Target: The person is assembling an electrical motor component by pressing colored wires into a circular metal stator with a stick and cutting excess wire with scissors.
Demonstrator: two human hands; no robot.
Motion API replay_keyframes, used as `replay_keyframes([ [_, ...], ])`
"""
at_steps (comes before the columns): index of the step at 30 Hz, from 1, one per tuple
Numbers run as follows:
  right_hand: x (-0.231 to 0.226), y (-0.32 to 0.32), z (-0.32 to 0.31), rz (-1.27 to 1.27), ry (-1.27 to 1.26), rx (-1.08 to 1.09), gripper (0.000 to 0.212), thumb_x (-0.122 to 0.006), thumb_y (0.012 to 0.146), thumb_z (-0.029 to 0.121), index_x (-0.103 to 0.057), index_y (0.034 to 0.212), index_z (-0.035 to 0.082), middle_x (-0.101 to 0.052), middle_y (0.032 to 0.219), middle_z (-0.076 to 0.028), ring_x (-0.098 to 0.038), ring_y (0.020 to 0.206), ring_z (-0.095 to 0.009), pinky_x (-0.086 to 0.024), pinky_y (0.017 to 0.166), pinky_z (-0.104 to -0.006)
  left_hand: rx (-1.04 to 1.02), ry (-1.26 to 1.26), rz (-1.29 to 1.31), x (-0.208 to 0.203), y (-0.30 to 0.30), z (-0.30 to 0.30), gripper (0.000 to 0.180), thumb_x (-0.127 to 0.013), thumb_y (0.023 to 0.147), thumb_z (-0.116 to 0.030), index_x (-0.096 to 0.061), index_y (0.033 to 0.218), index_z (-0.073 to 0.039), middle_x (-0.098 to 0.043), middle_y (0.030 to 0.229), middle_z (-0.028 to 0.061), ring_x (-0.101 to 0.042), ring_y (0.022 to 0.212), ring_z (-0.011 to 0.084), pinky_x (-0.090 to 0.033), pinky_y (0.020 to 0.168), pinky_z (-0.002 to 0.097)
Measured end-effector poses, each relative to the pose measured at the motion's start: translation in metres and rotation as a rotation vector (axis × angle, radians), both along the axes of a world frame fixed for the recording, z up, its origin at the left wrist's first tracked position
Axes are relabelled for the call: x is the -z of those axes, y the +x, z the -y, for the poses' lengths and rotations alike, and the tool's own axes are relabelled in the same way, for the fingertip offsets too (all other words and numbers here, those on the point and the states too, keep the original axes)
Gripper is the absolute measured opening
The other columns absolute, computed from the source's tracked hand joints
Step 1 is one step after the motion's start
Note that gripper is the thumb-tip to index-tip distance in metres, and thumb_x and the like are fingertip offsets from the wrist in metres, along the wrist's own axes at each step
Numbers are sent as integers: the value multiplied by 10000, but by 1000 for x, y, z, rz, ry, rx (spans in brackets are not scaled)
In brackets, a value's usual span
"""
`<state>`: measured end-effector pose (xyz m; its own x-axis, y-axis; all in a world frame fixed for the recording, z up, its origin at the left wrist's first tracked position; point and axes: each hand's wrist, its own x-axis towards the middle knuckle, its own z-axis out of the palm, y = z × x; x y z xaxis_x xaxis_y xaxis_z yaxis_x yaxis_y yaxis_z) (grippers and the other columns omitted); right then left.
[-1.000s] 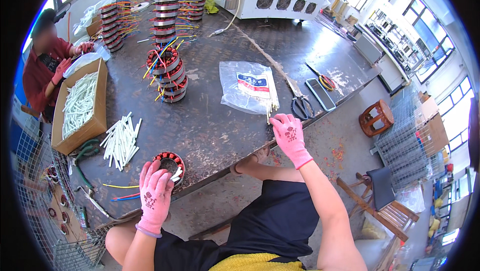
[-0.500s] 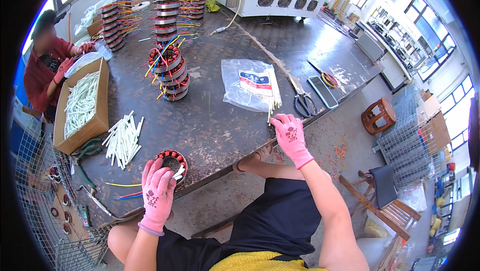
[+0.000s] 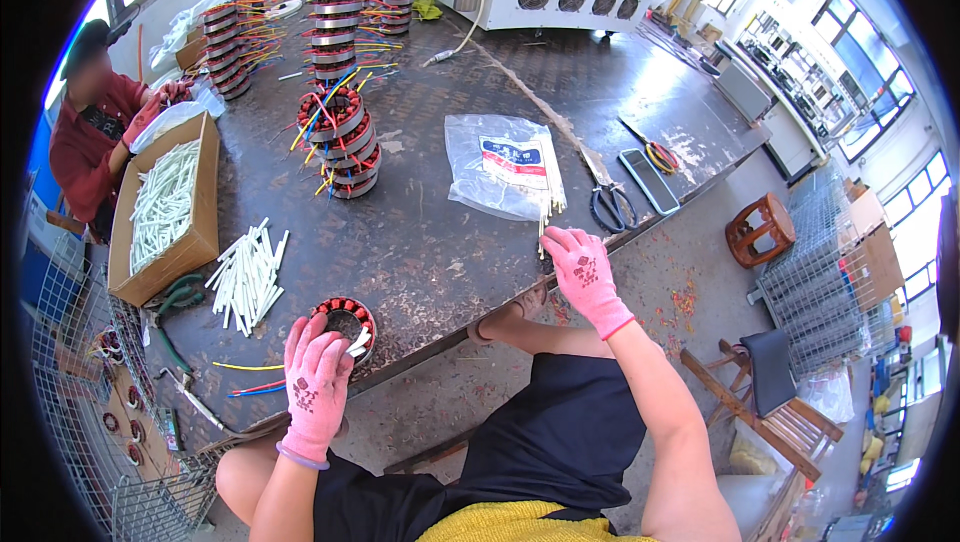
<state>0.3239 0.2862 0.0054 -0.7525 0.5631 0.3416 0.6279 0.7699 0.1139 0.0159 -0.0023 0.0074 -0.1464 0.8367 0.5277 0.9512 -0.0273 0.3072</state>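
Here, a wound metal ring (image 3: 350,305) is covered on its left side by the gloved left hand (image 3: 314,382).

The ring is set near the edge of the table (image 3: 430,272), its hollow turned upward and its axis roughly upright; a yellow lead (image 3: 247,367) is strung out to its left. Short white tubes (image 3: 359,344) are seen at the ring's right side, slanted up to the right. The ring is touched by bent left fingers held together; whether it is gripped cannot be told. Well to the ring's right, thin pale strips (image 3: 544,227) are met by the bunched fingertips of the gloved right hand (image 3: 583,272); whether any is pinched cannot be told. The strips are pointed from a clear bag (image 3: 490,192) toward the near edge, their long axis running near to far.
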Motion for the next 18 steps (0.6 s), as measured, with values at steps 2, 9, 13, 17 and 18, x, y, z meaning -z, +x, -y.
replay_keyframes([
  [2,0,1,4,-2,7,-4,367,-608,832,103,-642,1198,109,-592,1271,-17,-555,1138,-221,-446,941,-391,-2,-3,4,0,0,0,285,-664,789,-30,-603,1064,-74,-610,1120,103,-527,1250,379,-367,1107,547],
  [9,7,9,8,-93,-32,7,418,-591,845,97,-598,1262,74,-567,1323,-56,-537,1188,-256,-419,1012,-414,-4,-5,9,0,0,0,274,-656,791,-31,-606,1057,-73,-609,1113,102,-525,1251,379,-365,1107,547],
  [13,4,9,6,-81,-16,-42,435,-571,847,91,-583,1281,65,-547,1361,-75,-521,1221,-273,-401,1042,-427,-5,-4,3,2,-1,1,266,-653,794,-37,-608,1054,-72,-609,1112,102,-524,1252,379,-365,1107,547],
  [17,3,11,2,-31,-22,-100,440,-553,846,84,-581,1284,61,-538,1377,-85,-514,1237,-281,-397,1047,-435,-11,-6,10,2,-1,0,254,-651,797,-41,-612,1046,-72,-611,1110,100,-526,1250,377,-367,1106,547],
  [18,3,13,2,-33,-28,-97,442,-556,844,85,-581,1285,60,-538,1378,-87,-514,1237,-282,-398,1047,-435,-10,-4,9,1,0,0,252,-651,797,-41,-613,1045,-72,-611,1108,99,-527,1248,375,-368,1105,546],
])
